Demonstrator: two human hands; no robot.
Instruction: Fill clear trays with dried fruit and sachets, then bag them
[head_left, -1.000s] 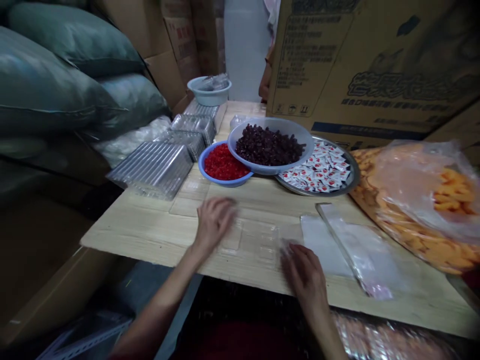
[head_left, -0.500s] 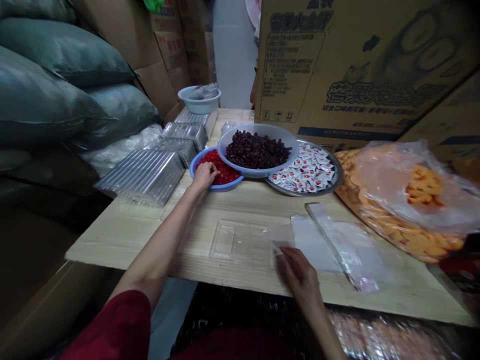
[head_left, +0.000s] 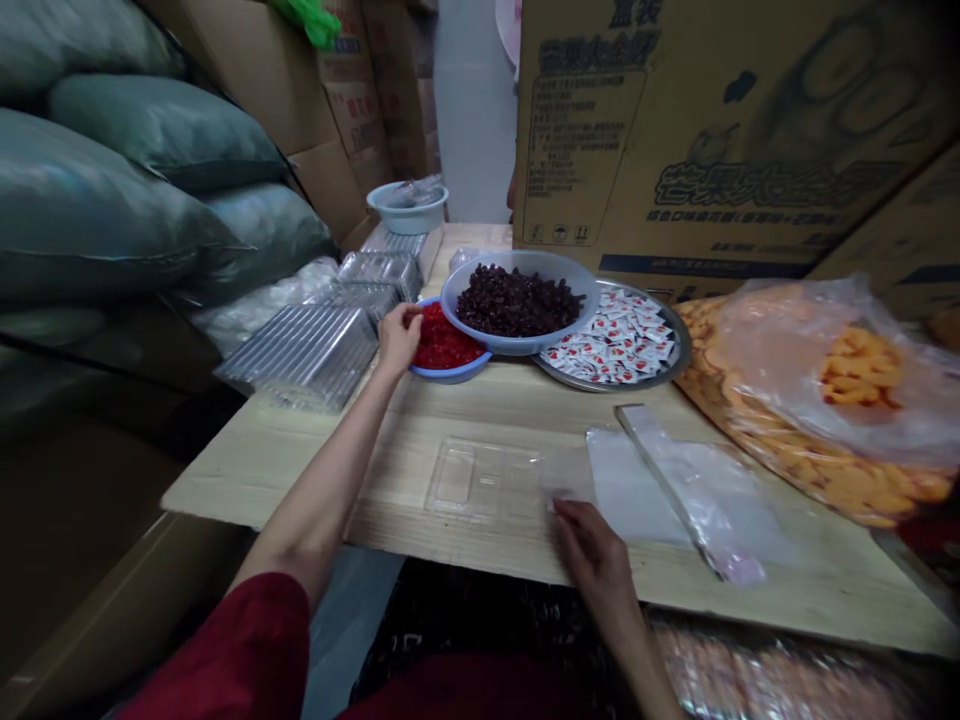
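My left hand (head_left: 398,338) is at the near rim of a blue bowl of diced red fruit (head_left: 442,372), its fingers bunched over the edge, and I cannot tell whether it holds any pieces. Behind that bowl stands a larger pale blue bowl of dark red dried fruit (head_left: 519,305). My right hand (head_left: 592,553) rests on the wooden board (head_left: 510,400), its fingertips pinching the edge of a clear plastic sheet (head_left: 564,473). Just left of the sheet lies a clear moulded plastic tray (head_left: 480,480).
A steel tray of red-and-white sachets (head_left: 619,340) and a plastic bag of orange biscuits (head_left: 817,400) stand to the right. Clear plastic bags (head_left: 675,490) lie flat nearby. Stacked clear trays (head_left: 300,355) line the left edge, beside green sacks (head_left: 135,190). Large cartons (head_left: 720,140) tower behind.
My left hand has moved forward from the middle of the board to the red fruit bowl, uncovering the clear tray. My right hand has stayed near the plastic sheet.
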